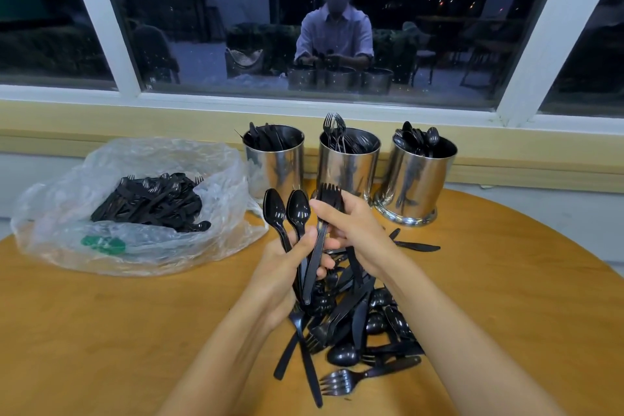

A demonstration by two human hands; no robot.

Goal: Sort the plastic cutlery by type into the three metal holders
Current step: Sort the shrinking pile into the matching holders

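Left hand [287, 270]: fingers curled round two spoons [298, 209]. Right hand [354, 226]: fingers pinching forks [329, 194]. Loose cutlery pile [358, 321] on desk [135, 331] beneath; metal holders [349, 162] behind, plastic bag [152, 253] left.

Two spoons [287, 209] in the left hand [287, 267] and the fork [329, 194] in the right hand [351, 223] are showing glossy black, pale glints on the bowls. Loose pile [358, 314] under the grip is reading the same black. Left holder [275, 162], middle holder [349, 165], right holder [415, 179] beyond the grip are all showing mirror silver with dark streaky reflections. Bag [152, 152] left of the grip is looking clear, milky at the creases, green print [103, 244] on its near side. Table [101, 331] is showing orange-tan wood. Window frame [104, 20] is reading white.
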